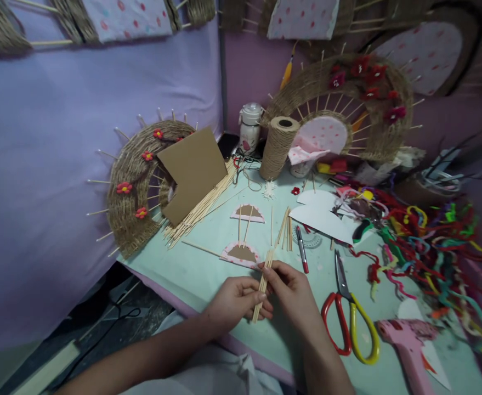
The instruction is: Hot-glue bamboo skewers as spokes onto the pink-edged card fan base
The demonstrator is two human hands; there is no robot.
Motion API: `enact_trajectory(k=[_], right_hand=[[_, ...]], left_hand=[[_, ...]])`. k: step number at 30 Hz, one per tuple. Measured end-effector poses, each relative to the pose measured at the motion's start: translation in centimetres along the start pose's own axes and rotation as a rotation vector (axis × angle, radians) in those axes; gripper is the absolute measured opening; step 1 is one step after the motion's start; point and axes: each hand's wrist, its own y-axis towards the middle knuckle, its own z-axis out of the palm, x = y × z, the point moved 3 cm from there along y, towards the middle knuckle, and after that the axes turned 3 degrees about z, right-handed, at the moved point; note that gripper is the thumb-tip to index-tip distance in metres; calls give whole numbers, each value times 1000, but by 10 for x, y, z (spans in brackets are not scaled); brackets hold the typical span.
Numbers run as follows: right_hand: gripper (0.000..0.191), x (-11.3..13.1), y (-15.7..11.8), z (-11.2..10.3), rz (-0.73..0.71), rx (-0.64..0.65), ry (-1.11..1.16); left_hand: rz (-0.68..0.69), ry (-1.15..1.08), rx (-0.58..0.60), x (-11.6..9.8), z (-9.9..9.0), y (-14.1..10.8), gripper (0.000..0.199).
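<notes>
Close to the table's front edge, my left hand (236, 302) and my right hand (288, 282) both grip a small bundle of thin wooden sticks (257, 314). My left thumb presses on its lower part; my right thumb and fingers pinch it higher up. Just beyond the hands lies a half-round cardboard piece (241, 253) with a pink spotted fabric rim. A second such half-round piece (248, 212) is farther back, and two sticks (247, 227) lie across both. More short sticks (284, 230) rest to the right, beside a red-and-black pen (302, 252).
Red-and-yellow-handled scissors (345, 312) and a pink glue gun (405, 340) lie at the right, before a heap of coloured pipe cleaners (430, 258). A twine spool (279, 148) stands behind. Cut cardboard (199, 170) leans at left against a twine fan (129, 192).
</notes>
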Motion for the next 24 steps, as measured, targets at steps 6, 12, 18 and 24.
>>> enact_trajectory(k=[6, 12, 18, 24], right_hand=[[31, -3, 1, -2, -29, -1, -56], [26, 0, -4, -2, -122, 152, -241], [25, 23, 18, -32, -140, -198, -836], [21, 39, 66, -13, -24, -264, -1136]], left_hand=[[-25, -36, -9, -1, 1, -3, 67], [61, -77, -32, -1, -2, 0, 58], [116, -120, -134, 2, -10, -4, 55], [137, -141, -133, 8, -15, -2, 55]])
